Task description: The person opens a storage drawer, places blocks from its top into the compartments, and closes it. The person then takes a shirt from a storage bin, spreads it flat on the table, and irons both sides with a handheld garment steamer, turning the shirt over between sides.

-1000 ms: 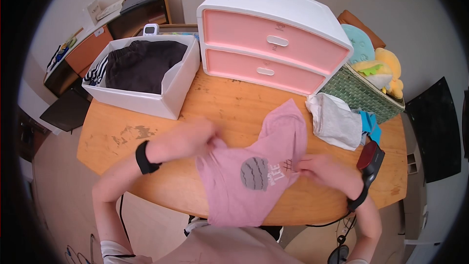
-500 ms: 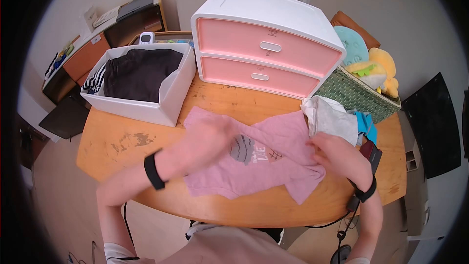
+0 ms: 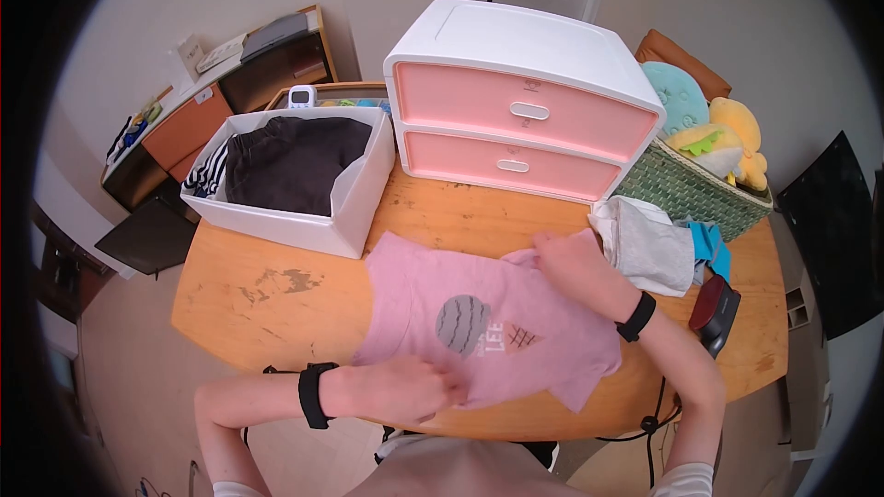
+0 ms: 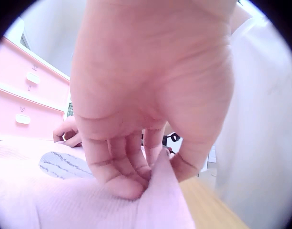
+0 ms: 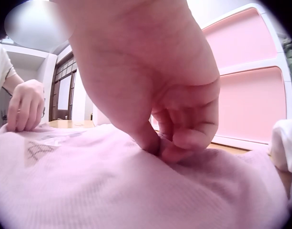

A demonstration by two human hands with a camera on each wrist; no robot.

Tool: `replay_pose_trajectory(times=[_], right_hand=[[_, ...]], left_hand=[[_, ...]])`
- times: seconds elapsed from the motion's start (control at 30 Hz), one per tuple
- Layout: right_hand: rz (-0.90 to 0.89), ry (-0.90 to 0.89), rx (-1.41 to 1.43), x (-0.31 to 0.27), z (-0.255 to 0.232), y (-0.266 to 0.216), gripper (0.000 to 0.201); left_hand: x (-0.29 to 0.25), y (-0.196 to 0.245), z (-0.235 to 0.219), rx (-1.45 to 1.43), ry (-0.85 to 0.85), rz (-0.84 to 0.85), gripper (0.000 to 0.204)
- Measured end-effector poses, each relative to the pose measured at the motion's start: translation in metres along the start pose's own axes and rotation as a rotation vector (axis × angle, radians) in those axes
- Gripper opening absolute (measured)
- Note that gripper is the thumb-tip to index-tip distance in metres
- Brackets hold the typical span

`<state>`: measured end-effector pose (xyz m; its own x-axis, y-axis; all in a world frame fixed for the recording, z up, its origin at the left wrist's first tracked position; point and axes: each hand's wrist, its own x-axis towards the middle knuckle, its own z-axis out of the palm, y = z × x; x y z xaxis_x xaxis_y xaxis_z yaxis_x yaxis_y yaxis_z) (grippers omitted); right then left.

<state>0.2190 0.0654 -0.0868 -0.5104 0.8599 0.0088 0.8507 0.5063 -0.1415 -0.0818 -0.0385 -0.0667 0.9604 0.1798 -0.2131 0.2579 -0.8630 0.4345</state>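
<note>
A pink T-shirt (image 3: 419, 313) lies spread on the wooden table, with a grey round print, white letters and a brown cone shape on its front. At its near edge, my left hand (image 3: 396, 388) pinches a fold of the cloth; the left wrist view shows that raised fold between thumb and fingers. Across the shirt, my right hand (image 3: 582, 274) pinches the fabric by its far edge. Thumb and fingertips of the right hand (image 5: 179, 114) meet on the cloth in the right wrist view. The shirt's right part is slightly rumpled.
A white box (image 3: 345, 232) with dark and striped clothes stands back left. Beside it is a white cabinet (image 3: 525, 28) with two pink drawers. At right are folded grey-white cloth (image 3: 649, 244), a green basket (image 3: 691, 189) of plush toys and a dark red device (image 3: 715, 313).
The T-shirt now lies flatter and wider on the table. My left hand has come toward my body to the near edge, while my right hand has moved away to the far edge.
</note>
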Motion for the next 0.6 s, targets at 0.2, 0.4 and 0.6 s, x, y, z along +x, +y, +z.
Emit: replay_pose_trajectory(times=[0.2,0.4,0.6], right_hand=[[0.196,0.229,-0.079,0.006,-0.003,0.014,0.020],[0.131,0.314,-0.020,-0.027,-0.028,-0.023,0.022],[-0.143,-0.113,0.146,-0.097,-0.041,-0.050,0.026]], left_hand=[[0.005,0.009,-0.010,-0.282,-0.195,0.065,0.018],[0.029,-0.067,-0.046,0.096,0.561,-0.200,0.020],[0.031,-0.115,-0.055,0.026,0.405,-0.457,0.032]])
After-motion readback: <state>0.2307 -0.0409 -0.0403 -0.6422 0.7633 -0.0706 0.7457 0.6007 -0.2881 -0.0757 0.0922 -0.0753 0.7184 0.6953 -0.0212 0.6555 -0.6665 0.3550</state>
